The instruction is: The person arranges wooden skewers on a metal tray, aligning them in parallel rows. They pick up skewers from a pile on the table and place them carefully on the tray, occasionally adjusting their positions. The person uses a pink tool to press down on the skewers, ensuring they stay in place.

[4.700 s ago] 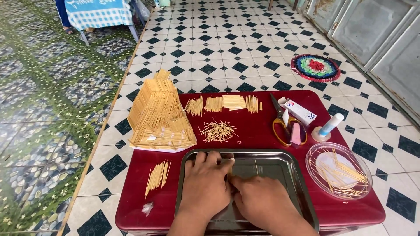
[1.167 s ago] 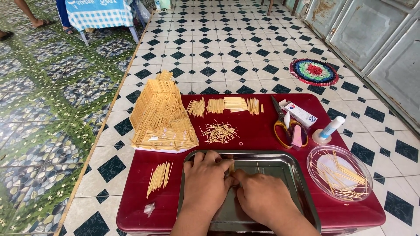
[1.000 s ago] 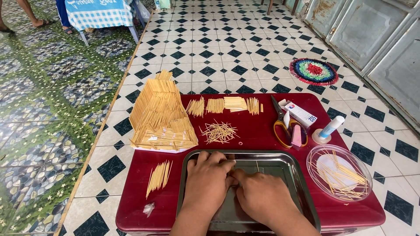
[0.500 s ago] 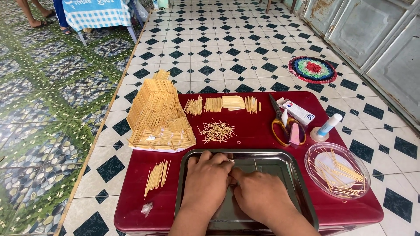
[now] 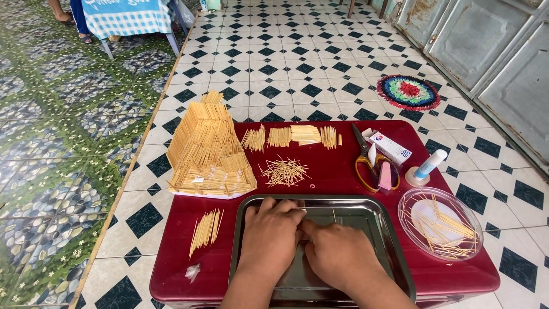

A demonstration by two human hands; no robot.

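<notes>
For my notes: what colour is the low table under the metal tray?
Dark red. The table shows best in the head view, around the metal tray.

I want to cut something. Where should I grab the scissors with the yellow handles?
Take the scissors by the yellow loops, coming from the near side. The loops point toward the metal tray, and the closed blades point away.

We see both hands, left [image 5: 270,236] and right [image 5: 337,256], resting palm-down and touching inside the steel tray [image 5: 384,229] on the red table [image 5: 320,177]; toothpick house [image 5: 209,151] stands behind.
</notes>
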